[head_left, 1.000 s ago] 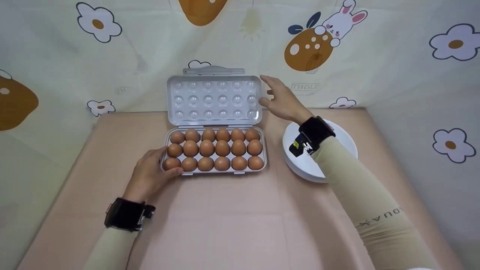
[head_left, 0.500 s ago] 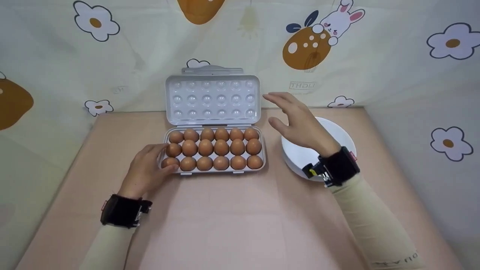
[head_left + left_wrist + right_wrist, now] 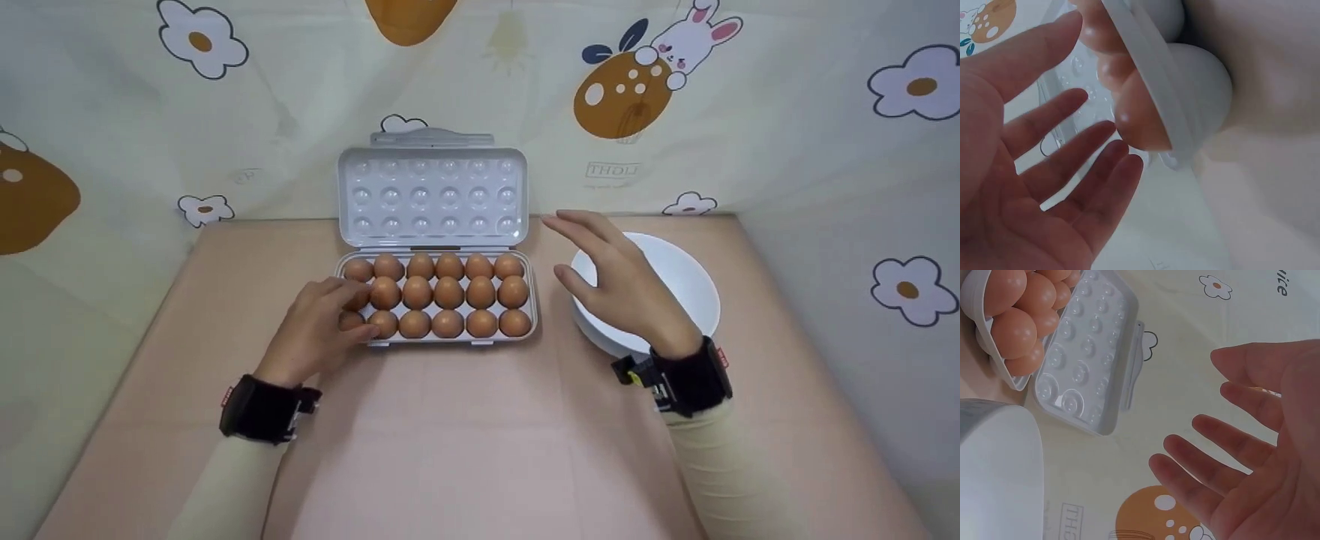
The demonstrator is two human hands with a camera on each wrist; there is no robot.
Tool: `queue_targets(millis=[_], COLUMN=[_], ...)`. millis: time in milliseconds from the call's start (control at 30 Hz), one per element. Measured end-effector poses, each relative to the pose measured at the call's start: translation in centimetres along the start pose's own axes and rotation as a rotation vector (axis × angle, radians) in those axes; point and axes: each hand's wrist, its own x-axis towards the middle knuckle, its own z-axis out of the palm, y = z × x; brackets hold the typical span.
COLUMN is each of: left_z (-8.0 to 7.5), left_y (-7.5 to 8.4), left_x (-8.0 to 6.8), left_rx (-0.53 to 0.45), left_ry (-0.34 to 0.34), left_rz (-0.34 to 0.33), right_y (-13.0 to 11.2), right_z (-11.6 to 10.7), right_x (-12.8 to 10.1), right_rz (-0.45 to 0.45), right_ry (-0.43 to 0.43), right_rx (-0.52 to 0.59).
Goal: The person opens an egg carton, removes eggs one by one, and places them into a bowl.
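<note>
Brown eggs (image 3: 448, 292), a pale grey carton (image 3: 433, 184) and a white bowl (image 3: 694, 289) show against a peach-pink table covering (image 3: 465, 435). The cream backdrop (image 3: 465, 90) carries white flowers (image 3: 201, 39) with brown centres and dark outlines, white-dotted orange-brown ovals (image 3: 615, 109) and a white rabbit (image 3: 686, 45) with pink ears; sleeves (image 3: 225, 480) are cream-beige, wrist straps (image 3: 259, 409) black.

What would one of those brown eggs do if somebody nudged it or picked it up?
The smooth, rounded eggs would probably roll if loose on the flat table. Their plain brown shells look real, so a hard squeeze might crack one. Seated in the open carton, each would likely just rock when nudged.
</note>
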Motion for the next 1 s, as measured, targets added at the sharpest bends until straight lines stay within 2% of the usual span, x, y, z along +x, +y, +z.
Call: queue_targets(millis=[233,400,600,767,1000], left_z=[0.6,0.9,1.5,2.0,3.0], left_y=[1.6,2.8,3.6,4.0,5.3], left_x=[1.1,1.7,2.1,2.1,1.8], left_rx=[0.005,0.004,0.021,0.053,0.013], left_ry=[-0.031,-0.033,-0.047,-0.031,-0.02], left_rz=[0.082,0.146,0.164,0.202,0.221], right_y=[0.3,0.6,0.7,0.8,0.8], right_z=[0.6,1.1,1.4,1.3,1.0], right_x=[-0.6,-0.9,-1.2,-1.6,-2.0], right_rz=[-0.039,-0.054,-0.044,-0.035,-0.011], right_ry=[0.024,0.0,-0.064,-0.085,-0.1], right_rx=[0.004,0.008,-0.017,-0.035,-0.05])
